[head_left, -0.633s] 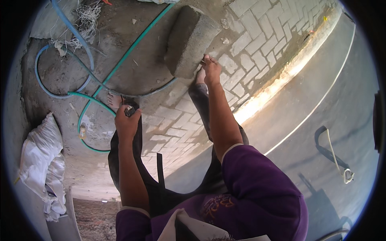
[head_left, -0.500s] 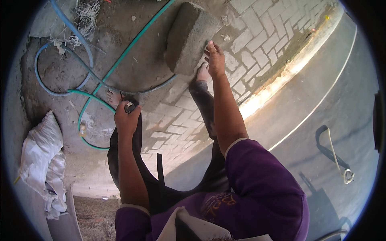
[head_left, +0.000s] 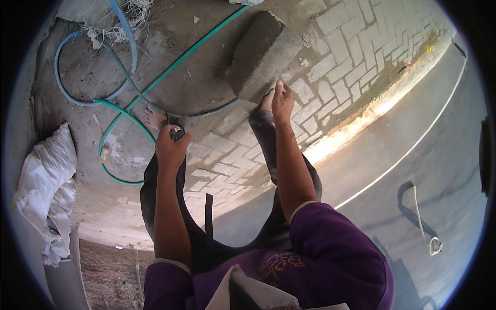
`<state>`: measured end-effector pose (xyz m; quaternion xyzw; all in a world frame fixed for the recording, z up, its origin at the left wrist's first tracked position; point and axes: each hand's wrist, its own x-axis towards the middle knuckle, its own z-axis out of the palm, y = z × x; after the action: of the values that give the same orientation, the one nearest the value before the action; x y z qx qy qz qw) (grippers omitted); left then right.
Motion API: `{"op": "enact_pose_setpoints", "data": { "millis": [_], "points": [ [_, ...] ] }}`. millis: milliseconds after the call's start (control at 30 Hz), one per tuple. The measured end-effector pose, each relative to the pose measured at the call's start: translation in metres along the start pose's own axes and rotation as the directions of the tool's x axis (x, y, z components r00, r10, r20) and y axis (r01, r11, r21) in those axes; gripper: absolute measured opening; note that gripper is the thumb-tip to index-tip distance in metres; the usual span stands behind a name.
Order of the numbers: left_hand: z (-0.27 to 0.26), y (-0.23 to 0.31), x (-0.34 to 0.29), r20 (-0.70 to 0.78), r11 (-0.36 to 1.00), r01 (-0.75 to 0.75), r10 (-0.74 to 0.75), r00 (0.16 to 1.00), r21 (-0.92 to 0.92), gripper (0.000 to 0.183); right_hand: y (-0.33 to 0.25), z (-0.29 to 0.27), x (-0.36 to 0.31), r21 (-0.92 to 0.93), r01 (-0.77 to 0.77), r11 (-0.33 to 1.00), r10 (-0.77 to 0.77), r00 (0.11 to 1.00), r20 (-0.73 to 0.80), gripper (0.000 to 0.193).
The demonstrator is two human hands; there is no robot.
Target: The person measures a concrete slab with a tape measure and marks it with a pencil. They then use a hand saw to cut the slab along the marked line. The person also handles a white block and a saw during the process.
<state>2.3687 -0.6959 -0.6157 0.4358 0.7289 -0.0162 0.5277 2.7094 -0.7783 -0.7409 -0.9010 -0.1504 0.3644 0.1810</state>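
Note:
My left hand (head_left: 171, 147) is closed around a small black object (head_left: 177, 133) with a pale spot on it. A thin dark piece stands up beside its fingers, and I cannot make out its kind. My right hand (head_left: 282, 106) is held out with its fingers extended and nothing seen in it. Its fingertips are at the near right corner of a large grey concrete block (head_left: 283, 54), and I cannot tell if they touch. The block's left side is dark, its right side paler.
A green hose (head_left: 194, 47) and a blue hose (head_left: 58, 77) loop across the dirty ground. White sacks (head_left: 49, 160) lie at the left. Brick paving (head_left: 330, 67) runs along the right, bordered by a smooth grey surface (head_left: 372, 170) with a pale cord. My bare feet stand near the block.
My right hand has dropped back toward me along the block's edge. The whole view has shifted, so the block and hoses appear further right and higher. My left hand keeps its hold.

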Motion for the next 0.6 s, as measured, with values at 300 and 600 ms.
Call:
{"op": "enact_pose_setpoints", "data": {
  "millis": [300, 600],
  "points": [
    [-0.007, -0.002, 0.001, 0.027, 0.999, 0.051, -0.05, 0.998, -0.018, 0.035, -0.219, -0.023, 0.184, -0.423, 0.196, 0.885, -0.107, 0.968, 0.226, 0.09],
    [-0.01, 0.009, -0.003, -0.056, 1.0, 0.016, -0.016, 0.998, -0.008, 0.036, -0.18, -0.042, 0.15, -0.07, -0.222, 0.972, 0.223, 0.795, 0.564, 0.068]
  ]
}}
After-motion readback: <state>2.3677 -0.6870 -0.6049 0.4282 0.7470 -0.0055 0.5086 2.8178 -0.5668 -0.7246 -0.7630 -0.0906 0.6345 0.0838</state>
